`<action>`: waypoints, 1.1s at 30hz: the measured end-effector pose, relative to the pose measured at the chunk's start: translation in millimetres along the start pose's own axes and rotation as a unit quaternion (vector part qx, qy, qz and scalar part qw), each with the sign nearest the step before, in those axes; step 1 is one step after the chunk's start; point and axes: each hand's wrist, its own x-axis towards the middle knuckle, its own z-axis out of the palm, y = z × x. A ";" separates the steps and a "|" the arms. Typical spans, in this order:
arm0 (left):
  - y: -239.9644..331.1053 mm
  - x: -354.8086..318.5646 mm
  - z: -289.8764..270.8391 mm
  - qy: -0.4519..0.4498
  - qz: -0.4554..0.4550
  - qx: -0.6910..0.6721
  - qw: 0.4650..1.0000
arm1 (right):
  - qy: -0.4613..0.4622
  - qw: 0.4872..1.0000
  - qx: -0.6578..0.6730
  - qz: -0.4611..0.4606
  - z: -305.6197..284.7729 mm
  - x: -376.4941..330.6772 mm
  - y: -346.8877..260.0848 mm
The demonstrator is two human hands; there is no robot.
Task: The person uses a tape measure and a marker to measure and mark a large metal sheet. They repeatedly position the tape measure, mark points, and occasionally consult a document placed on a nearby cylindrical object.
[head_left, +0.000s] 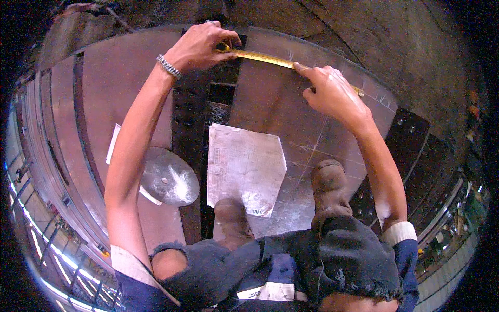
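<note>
My left hand (200, 47) is curled shut around the case end of a yellow tape measure (270, 60), fingers wrapped over it and thumb on the near side, up at the far edge of the steel plate (291, 125). A beaded metal bracelet (170, 66) sits on that wrist. My right hand (332, 93) lies mostly flat, fingers loosely bent, with the index finger stretched out and pressing the tape down onto the plate; it pins the tape rather than gripping it. The tape runs in a straight line between my two hands along the plate's far edge, and a short length of it shows again just past my right hand, toward the right.

The plate is rusty brown with thin scratched lines crossing its surface near my right forearm. A crumpled sheet of paper (244, 169) lies on the plate just below the tape, between my arms. My two dusty boots (330, 187) stand on the plate, one touching the paper's lower edge, the other to its right. Torn dark trousers (322, 255) cover my knees at the bottom of the view.

To the left, across a dark gap with bolt holes, lies another rusty plate (119, 93) carrying a round grey metal disc (169, 177), which rests partly on a second white sheet (115, 143). Further left, curved steel edges stack toward the rim.
</note>
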 end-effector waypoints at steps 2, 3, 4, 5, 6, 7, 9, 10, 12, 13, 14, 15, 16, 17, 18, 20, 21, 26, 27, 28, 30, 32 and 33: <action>-5.1 9.8 -2.1 -0.056 -0.015 0.006 0.998 | -0.011 1.000 -0.006 0.003 -3.8 3.0 0.2; -8.3 15.8 -2.1 -0.083 -0.021 0.008 0.996 | -0.011 1.000 -0.002 0.002 -4.7 4.0 1.0; -13.5 21.4 -2.4 -0.106 -0.030 -0.037 0.993 | -0.011 1.000 0.001 0.000 -5.0 5.1 1.7; -12.1 27.7 -4.2 -0.142 -0.058 -0.055 0.987 | -0.013 1.000 0.003 0.003 -5.3 4.5 3.9; -11.0 34.3 -6.3 -0.177 -0.085 -0.073 0.978 | -0.013 1.000 0.007 0.008 -5.9 4.6 5.2; -9.9 40.5 -8.4 -0.212 -0.112 -0.091 0.967 | -0.014 1.000 0.011 0.014 -6.5 5.1 6.3; -10.3 44.9 -9.0 -0.234 -0.111 -0.127 0.958 | -0.007 1.000 0.018 0.007 -5.3 6.1 7.6; -10.4 46.6 -8.9 -0.235 -0.106 -0.143 0.955 | 0.002 1.000 0.020 -0.003 -4.5 6.8 9.1; -5.6 50.7 -9.4 -0.244 -0.099 -0.157 0.952 | 0.004 1.000 0.023 -0.005 -2.6 6.7 11.4; -4.3 53.6 -10.8 -0.250 -0.098 -0.151 0.951 | -0.001 1.000 0.024 0.001 -2.5 7.3 11.3; -3.4 54.7 -13.2 -0.255 -0.099 -0.145 0.951 | -0.006 1.000 0.024 0.004 -2.5 8.1 10.6; -2.6 54.5 -13.7 -0.260 -0.100 -0.139 0.950 | 0.002 1.000 0.024 -0.003 -2.1 8.1 10.4; -9.6 51.6 -4.4 -0.218 -0.072 -0.134 0.964 | 0.009 1.000 0.024 -0.011 -1.5 7.8 10.1; -5.4 53.1 -5.4 -0.221 -0.080 -0.119 0.965 | 0.018 0.999 0.024 -0.016 -1.0 7.3 11.0; -1.1 54.3 -6.3 -0.224 -0.088 -0.105 0.965 | 0.023 0.999 0.024 -0.016 -0.3 6.8 11.6; 4.8 52.3 -7.1 -0.208 -0.099 -0.080 0.970 | 0.032 0.999 0.024 -0.018 1.3 6.1 12.0; 6.2 49.6 -7.0 -0.190 -0.101 -0.070 0.974 | 0.036 0.999 0.027 -0.026 1.6 6.3 12.0; 0.2 50.1 -7.3 -0.203 -0.099 -0.116 0.967 | 0.027 0.998 0.053 -0.013 -2.7 7.5 10.4; 0.8 49.8 -8.4 -0.210 -0.104 -0.114 0.965 | 0.023 0.998 0.050 -0.009 -3.3 7.5 9.8; 1.3 49.8 -9.7 -0.216 -0.109 -0.112 0.964 | 0.019 0.999 0.046 -0.005 -3.8 7.2 9.3; 1.8 50.6 -9.5 -0.221 -0.110 -0.104 0.964 | 0.019 0.999 0.040 -0.006 -3.3 6.9 10.2; 0.8 50.4 -8.8 -0.215 -0.103 -0.093 0.967 | 0.027 0.999 0.034 -0.018 -1.9 7.4 11.9; -1.4 50.1 -6.7 -0.211 -0.105 -0.094 0.967 | 0.026 0.999 0.032 -0.017 -0.8 7.5 12.6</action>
